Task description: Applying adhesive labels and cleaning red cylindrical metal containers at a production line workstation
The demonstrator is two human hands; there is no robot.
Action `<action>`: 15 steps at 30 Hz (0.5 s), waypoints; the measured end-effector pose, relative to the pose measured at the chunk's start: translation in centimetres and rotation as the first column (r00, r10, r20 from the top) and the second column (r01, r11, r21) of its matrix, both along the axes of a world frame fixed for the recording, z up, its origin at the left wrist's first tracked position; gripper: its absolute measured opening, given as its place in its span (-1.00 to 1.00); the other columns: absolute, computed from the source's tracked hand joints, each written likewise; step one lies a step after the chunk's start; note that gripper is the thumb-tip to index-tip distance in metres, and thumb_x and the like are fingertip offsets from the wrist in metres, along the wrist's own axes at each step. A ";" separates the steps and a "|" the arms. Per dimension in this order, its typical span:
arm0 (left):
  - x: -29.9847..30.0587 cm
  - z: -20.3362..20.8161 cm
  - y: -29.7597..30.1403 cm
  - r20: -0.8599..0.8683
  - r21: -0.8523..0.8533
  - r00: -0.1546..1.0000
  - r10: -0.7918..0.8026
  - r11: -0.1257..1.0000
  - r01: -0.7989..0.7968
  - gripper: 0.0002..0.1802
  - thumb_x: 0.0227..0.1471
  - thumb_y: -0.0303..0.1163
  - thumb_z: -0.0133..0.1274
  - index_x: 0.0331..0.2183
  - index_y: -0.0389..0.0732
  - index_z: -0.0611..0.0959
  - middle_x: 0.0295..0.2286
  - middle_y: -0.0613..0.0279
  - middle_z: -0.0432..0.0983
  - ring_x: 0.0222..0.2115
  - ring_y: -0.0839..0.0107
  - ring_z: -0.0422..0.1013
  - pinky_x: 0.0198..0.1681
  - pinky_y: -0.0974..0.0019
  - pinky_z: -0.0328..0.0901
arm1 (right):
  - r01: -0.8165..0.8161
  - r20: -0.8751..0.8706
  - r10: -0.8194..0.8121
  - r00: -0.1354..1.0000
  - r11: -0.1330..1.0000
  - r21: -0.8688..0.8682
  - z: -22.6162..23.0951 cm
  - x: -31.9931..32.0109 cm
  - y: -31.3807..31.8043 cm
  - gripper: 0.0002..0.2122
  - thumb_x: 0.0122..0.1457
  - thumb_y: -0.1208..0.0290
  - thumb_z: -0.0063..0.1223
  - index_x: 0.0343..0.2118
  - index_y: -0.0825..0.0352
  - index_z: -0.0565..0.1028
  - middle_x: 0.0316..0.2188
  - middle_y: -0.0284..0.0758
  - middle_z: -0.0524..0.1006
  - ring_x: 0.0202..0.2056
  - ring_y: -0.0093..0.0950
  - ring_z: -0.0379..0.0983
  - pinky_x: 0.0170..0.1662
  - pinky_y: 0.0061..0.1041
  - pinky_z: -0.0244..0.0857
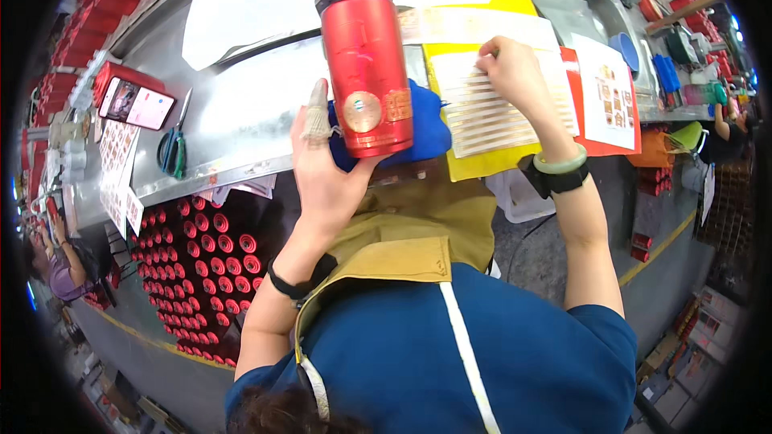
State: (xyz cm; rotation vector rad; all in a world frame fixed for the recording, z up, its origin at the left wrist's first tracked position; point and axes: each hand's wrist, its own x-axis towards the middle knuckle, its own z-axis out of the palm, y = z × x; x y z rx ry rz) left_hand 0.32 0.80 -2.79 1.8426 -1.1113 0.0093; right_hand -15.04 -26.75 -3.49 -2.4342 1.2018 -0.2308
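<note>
The bottle [367, 72] was glossy red with a gold round seal and a dark cap, the cloth [430, 133] beneath it deep blue, the sticker sheet [503, 104] white with thin gold stripes on a yellow backing, the bracelet [560, 164] pale green, and the table [241, 124] dull silver-grey.

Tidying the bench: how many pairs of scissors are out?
1: the scissors lie on the metal bench, beside the phone, left of the left hand. Others may be hidden.

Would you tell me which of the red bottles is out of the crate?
The red bottle in the left hand; the other red bottles stand crated below the bench.
</note>
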 end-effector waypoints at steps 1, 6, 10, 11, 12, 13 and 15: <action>0.5 -0.5 -0.1 0.004 0.009 1.000 0.007 1.000 -0.007 -0.01 -0.19 -0.44 0.50 0.28 -0.31 0.42 0.06 0.00 0.59 0.09 0.03 0.48 0.37 0.00 0.09 | -0.025 0.045 0.026 0.999 0.999 -0.032 -0.3 -0.6 -0.1 -0.81 0.17 0.35 0.27 -0.29 0.39 0.65 -0.29 -0.04 0.67 -0.18 -0.07 0.61 -0.07 -0.15 0.46; 1.1 0.1 0.6 0.070 0.072 0.993 -0.099 0.993 0.094 -0.05 -0.14 -0.37 0.48 0.26 -0.35 0.42 0.10 -0.04 0.54 0.11 0.00 0.45 0.38 -0.11 0.06 | -0.116 -0.072 0.102 0.992 0.967 -0.227 2.9 -1.9 2.5 -0.89 0.24 0.47 0.18 -0.27 0.38 0.64 -0.32 -0.05 0.65 -0.25 -0.12 0.61 -0.12 -0.18 0.46; 0.4 0.3 0.4 -0.079 0.044 0.996 -0.041 0.998 0.045 -0.06 -0.13 -0.38 0.49 0.26 -0.33 0.44 0.12 -0.02 0.53 0.13 0.04 0.46 0.37 -0.04 0.09 | -0.157 0.227 0.143 0.963 0.987 0.044 6.6 -1.7 6.0 -0.90 0.27 0.48 0.18 -0.29 0.42 0.60 -0.40 -0.14 0.60 -0.37 -0.29 0.57 -0.25 -0.32 0.41; 0.5 -0.1 0.3 -0.156 0.077 0.985 -0.068 0.994 0.081 -0.05 -0.13 -0.36 0.48 0.27 -0.33 0.42 0.12 -0.07 0.52 0.10 -0.02 0.46 0.38 -0.12 0.05 | -0.177 0.264 0.131 0.956 0.972 0.157 7.0 -1.7 6.9 -0.89 0.27 0.47 0.18 -0.29 0.42 0.59 -0.43 -0.18 0.58 -0.40 -0.34 0.55 -0.29 -0.37 0.38; 0.8 0.1 0.4 0.017 0.083 0.996 -0.091 0.993 0.089 -0.06 -0.13 -0.37 0.47 0.27 -0.33 0.43 0.13 -0.11 0.51 0.08 -0.06 0.48 0.37 -0.12 0.08 | -0.214 0.304 0.141 0.942 0.952 0.221 7.2 -1.7 7.6 -0.90 0.26 0.49 0.19 -0.29 0.43 0.57 -0.46 -0.22 0.54 -0.46 -0.40 0.47 -0.34 -0.42 0.33; 0.8 0.3 0.4 0.014 0.088 0.996 -0.091 0.992 0.089 -0.06 -0.13 -0.37 0.47 0.27 -0.33 0.43 0.13 -0.11 0.51 0.08 -0.06 0.48 0.37 -0.12 0.08 | -0.213 0.303 0.139 0.943 0.950 0.227 7.4 -1.8 8.4 -0.90 0.26 0.49 0.19 -0.29 0.43 0.57 -0.46 -0.22 0.54 -0.46 -0.40 0.47 -0.34 -0.42 0.33; 0.6 0.5 0.4 0.102 0.031 0.989 -0.107 0.994 0.105 -0.06 -0.14 -0.40 0.46 0.26 -0.34 0.44 0.13 -0.16 0.49 0.06 -0.09 0.50 0.36 -0.10 0.11 | -0.286 0.409 0.198 0.891 0.943 0.167 8.1 -1.5 9.9 -0.91 0.26 0.51 0.19 -0.30 0.43 0.57 -0.47 -0.23 0.52 -0.49 -0.44 0.42 -0.37 -0.45 0.30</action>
